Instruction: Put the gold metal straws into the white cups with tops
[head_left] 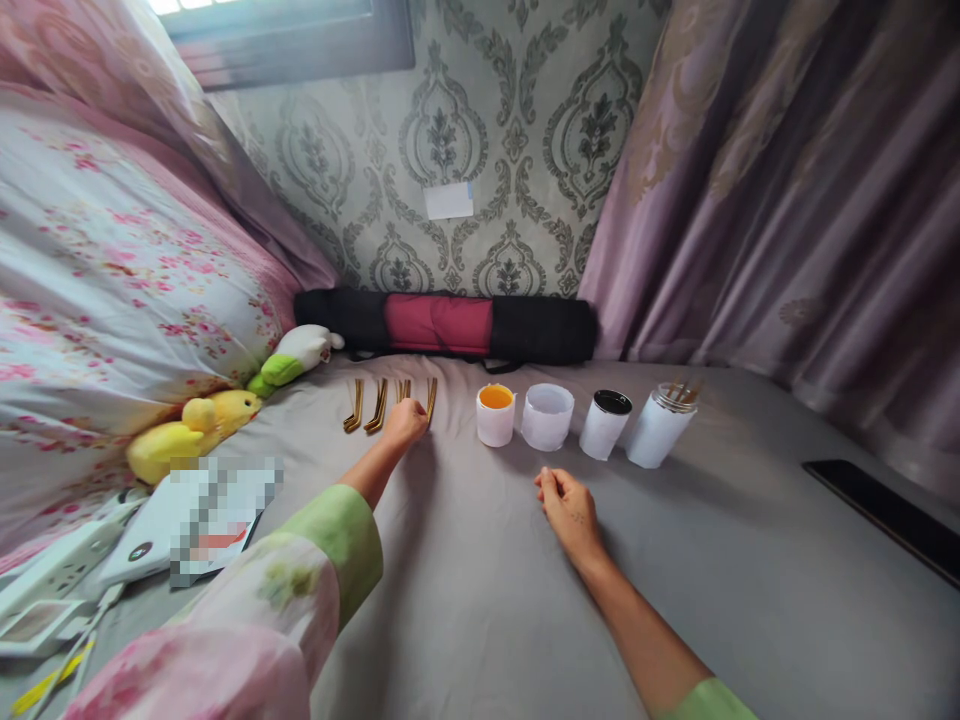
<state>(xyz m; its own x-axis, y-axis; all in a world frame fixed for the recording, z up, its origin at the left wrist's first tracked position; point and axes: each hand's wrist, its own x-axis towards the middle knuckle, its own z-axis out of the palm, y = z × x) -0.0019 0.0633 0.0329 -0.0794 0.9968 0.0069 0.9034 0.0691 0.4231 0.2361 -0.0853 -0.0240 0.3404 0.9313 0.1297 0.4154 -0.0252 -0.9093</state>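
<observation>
My left hand point(403, 427) reaches over a row of bent gold metal straws, its fingers closed at the lower ends of the straws on the right side. It covers part of these, so how many are in its grip is hidden. To its left lie two more small groups, the outer straws point(356, 405) and the inner straws point(378, 405). My right hand point(568, 508) hovers or rests in front of the containers, fingers curled together, nothing visible in them. Behind it stand an orange-lined white cup point(495, 424), a wide whitish tub point(547, 420) and a black-topped white cylinder point(604, 428).
A white-wrapped glass jar point(655, 436) with gold sticks inside ends the row. A black flat device point(885, 510) lies right. Plush toys point(217, 420), a power strip point(75, 550) and cables lie left. A black-and-red roll bag point(442, 325) lies along the wall.
</observation>
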